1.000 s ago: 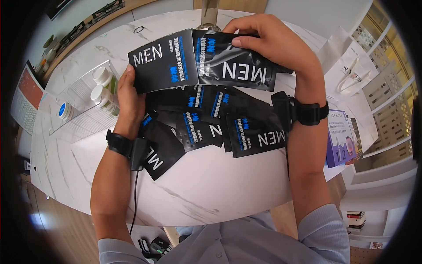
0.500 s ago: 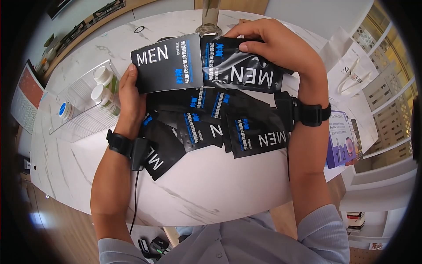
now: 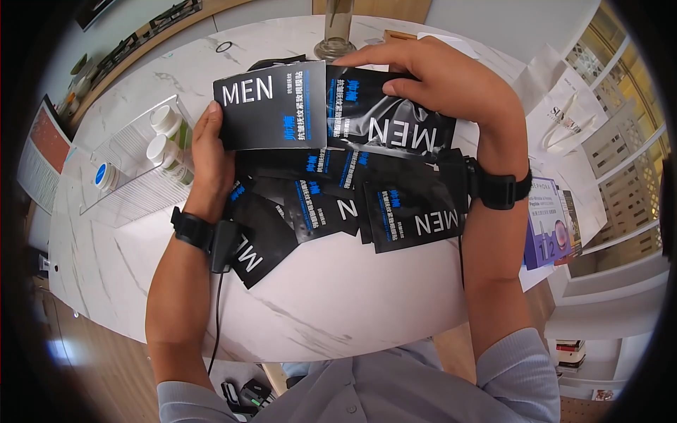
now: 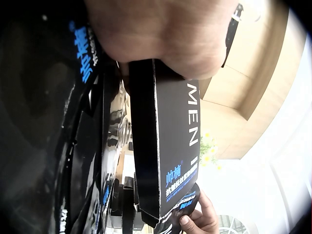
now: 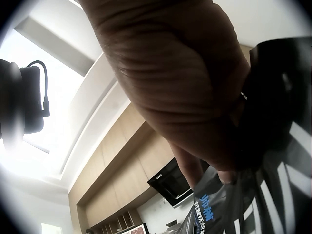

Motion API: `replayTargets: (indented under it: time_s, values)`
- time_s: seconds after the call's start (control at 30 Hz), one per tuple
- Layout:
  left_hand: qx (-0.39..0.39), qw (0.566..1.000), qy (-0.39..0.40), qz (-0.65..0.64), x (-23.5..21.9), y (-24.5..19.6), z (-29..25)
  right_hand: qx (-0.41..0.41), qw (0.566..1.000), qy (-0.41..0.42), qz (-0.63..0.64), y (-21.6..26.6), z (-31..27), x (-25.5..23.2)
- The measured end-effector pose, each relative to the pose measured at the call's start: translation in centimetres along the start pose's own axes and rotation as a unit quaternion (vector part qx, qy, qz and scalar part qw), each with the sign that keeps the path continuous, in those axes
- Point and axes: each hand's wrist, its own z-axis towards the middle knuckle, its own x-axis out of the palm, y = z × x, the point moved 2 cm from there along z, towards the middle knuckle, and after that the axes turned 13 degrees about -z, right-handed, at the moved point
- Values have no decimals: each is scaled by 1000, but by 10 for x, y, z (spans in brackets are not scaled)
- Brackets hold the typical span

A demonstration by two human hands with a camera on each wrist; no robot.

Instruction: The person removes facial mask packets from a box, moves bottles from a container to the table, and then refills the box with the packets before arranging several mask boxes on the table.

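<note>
My left hand [image 3: 211,151] grips the left end of a black carton [image 3: 264,116] lettered MEN, thumb on its front face. At the carton's right end, my right hand [image 3: 441,77] holds a glossy black sachet [image 3: 395,113] by its upper part, thumb on the front and fingers behind. The sachet's left edge meets the carton's end, and its lettering is upside down. Below both hands, several matching black sachets [image 3: 303,208] lie overlapping on the marble-look table [image 3: 338,296]. In the left wrist view the carton's long side [image 4: 146,136] shows past the palm.
A clear ribbed organizer [image 3: 134,190] with white-capped bottles [image 3: 166,151] stands on the left. A glass vase [image 3: 337,39] is at the back. To the right are a white paper bag [image 3: 557,113] and a purple box [image 3: 543,225] near the table edge. A black ring [image 3: 223,47] lies far left.
The carton has shifted slightly right and toward the body, its face turning more to the head camera. The right hand and its sachet have moved slightly right and nearer too. The loose sachets have stayed put.
</note>
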Motion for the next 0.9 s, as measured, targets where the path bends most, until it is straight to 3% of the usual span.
replayTargets:
  time_s: [0.1,0.3,0.5,0.6,0.73,0.77,0.87,0.9]
  values:
    - [-5,1000,0,5,-2,0,1,-53,998,-40,5,-1,-1,0]
    - [2,1000,8,-7,1,1,1,-49,998,-49,4,-1,0,1]
    - [-10,1000,20,-3,8,-3,-4,51,996,-69,-19,12,17,6]
    - [-7,1000,16,-18,1,0,0,68,989,-129,27,22,24,15]
    - [9,999,-24,-20,-2,-1,-1,28,970,-239,-41,0,11,10]
    - [12,999,-37,-20,-2,-1,-1,110,987,-115,2,2,5,-6]
    - [13,999,-43,-25,-4,0,2,126,980,-9,152,-4,-6,-14]
    - [11,999,-40,-27,-5,1,4,117,974,-19,192,-5,-4,-10]
